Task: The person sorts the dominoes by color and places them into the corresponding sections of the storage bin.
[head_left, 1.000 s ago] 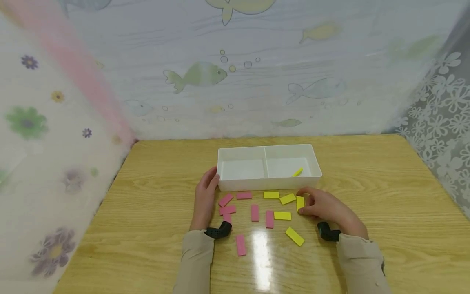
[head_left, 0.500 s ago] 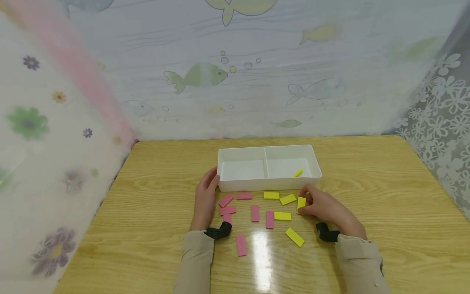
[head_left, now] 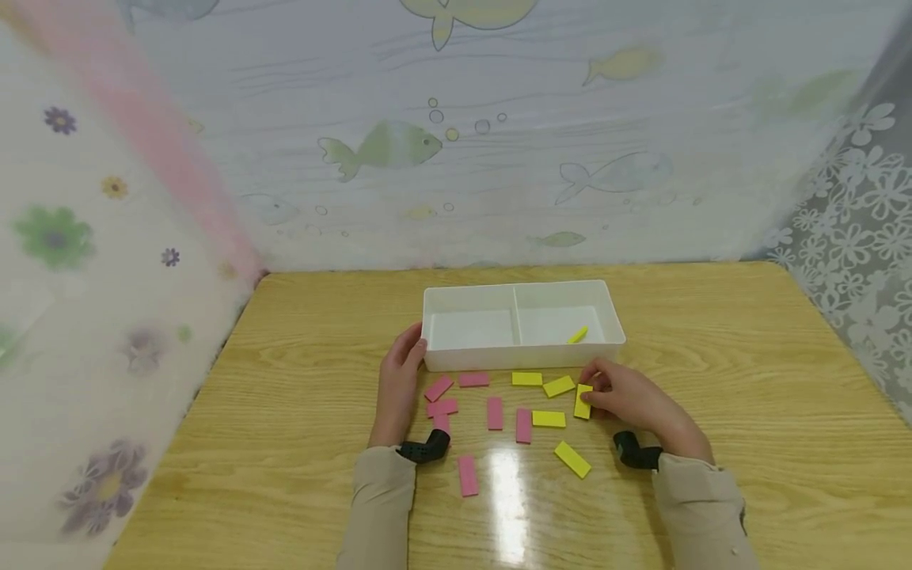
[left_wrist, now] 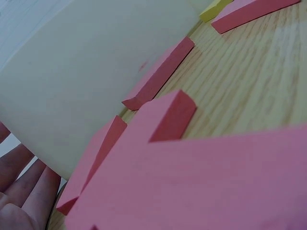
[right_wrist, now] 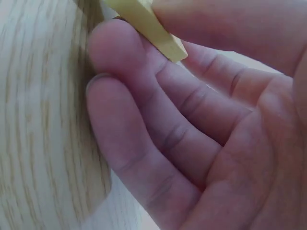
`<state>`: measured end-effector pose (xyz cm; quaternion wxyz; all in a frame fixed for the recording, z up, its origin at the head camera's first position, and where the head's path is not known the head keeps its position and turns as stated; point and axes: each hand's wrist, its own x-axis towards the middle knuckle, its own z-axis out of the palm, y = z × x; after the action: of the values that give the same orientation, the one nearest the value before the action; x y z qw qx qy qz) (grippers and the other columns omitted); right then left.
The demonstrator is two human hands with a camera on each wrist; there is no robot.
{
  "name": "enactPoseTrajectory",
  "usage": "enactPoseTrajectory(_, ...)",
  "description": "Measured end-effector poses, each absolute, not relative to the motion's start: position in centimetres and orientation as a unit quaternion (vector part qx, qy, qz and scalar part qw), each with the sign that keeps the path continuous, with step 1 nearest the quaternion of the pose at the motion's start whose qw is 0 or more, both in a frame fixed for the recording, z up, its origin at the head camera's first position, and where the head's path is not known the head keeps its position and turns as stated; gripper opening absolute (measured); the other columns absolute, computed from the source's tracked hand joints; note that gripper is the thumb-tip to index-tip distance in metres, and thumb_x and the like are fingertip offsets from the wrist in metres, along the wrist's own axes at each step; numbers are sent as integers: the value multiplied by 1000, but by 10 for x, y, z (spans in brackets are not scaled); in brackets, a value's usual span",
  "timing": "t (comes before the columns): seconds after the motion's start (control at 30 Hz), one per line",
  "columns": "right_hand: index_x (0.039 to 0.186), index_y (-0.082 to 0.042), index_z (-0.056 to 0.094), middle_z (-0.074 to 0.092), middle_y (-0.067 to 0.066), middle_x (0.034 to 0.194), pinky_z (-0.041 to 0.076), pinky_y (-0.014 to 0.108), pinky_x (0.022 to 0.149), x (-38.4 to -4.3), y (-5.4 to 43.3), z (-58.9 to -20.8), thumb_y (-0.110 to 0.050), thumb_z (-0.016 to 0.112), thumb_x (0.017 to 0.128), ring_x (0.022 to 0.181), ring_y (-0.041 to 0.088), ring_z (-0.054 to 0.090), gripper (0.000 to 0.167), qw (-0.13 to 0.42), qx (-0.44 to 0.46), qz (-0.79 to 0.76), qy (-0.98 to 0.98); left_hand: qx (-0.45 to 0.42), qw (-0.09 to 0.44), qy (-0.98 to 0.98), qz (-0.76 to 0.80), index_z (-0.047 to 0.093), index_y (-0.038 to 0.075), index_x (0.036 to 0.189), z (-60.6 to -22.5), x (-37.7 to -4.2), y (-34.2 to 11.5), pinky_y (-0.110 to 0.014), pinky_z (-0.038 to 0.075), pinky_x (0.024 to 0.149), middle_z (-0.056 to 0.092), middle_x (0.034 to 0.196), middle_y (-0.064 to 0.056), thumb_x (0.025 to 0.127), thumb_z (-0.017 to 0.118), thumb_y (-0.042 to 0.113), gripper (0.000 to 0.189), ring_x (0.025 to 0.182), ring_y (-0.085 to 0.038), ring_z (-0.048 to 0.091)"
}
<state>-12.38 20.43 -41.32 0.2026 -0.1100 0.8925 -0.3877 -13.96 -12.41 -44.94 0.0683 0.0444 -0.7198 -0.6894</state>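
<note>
My right hand (head_left: 627, 396) pinches a yellow domino block (head_left: 583, 402) between thumb and fingers, in front of the box's right end. In the right wrist view the thumb lies over that yellow domino block (right_wrist: 156, 28), with the other fingers curled beneath. A white box (head_left: 520, 358) with two compartments stands behind the blocks. My left hand (head_left: 400, 380) holds the box's left end, its thumb at the front corner. One yellow block (head_left: 578, 335) leans inside the right compartment. The left compartment holds no block.
Several pink blocks (head_left: 495, 413) lie in front of the box on the left and middle, some overlapping. Several yellow blocks (head_left: 549, 419) lie to their right. The wooden table (head_left: 299, 475) meets a fish-patterned curtain (head_left: 499, 190) at its back edge.
The yellow block in my right hand has shifted slightly toward me, and my thumb now lies across its face. My left hand and the box stay in place.
</note>
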Motion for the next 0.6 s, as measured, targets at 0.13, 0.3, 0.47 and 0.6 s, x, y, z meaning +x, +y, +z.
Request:
enactPoseTrajectory(0.13,100,-4,50,57,4,73,46,31,58,-124,204,-412,-16,58,86,62,17,55,20,203,-116,-401,886,48,66,-721,-688,48,15,128,-449,-140,-124,-32,37,95,47,129,0,91,49,35,42,114,-8,44)
enactPoseTrajectory(0.3,95,-5,50,55,3,69,44,32,59,-123,204,-407,-14,55,88,61,19,53,13,190,-133,-407,883,53,61,-723,-686,48,18,129,-448,-140,-124,-31,36,95,47,129,4,90,49,39,44,114,-7,43)
enactPoseTrajectory(0.47,94,-5,52,54,4,66,43,32,59,-123,206,-405,-14,54,88,61,20,52,12,176,-140,-413,883,54,64,-724,-685,49,19,127,-448,-139,-124,-32,35,96,47,129,3,90,49,38,42,115,-8,43)
enactPoseTrajectory(0.6,93,-6,54,53,4,66,42,31,60,-123,206,-405,-18,55,89,62,19,51,12,170,-140,-418,881,55,60,-723,-686,49,19,128,-450,-140,-125,-33,34,97,47,129,3,91,49,36,41,116,-8,43)
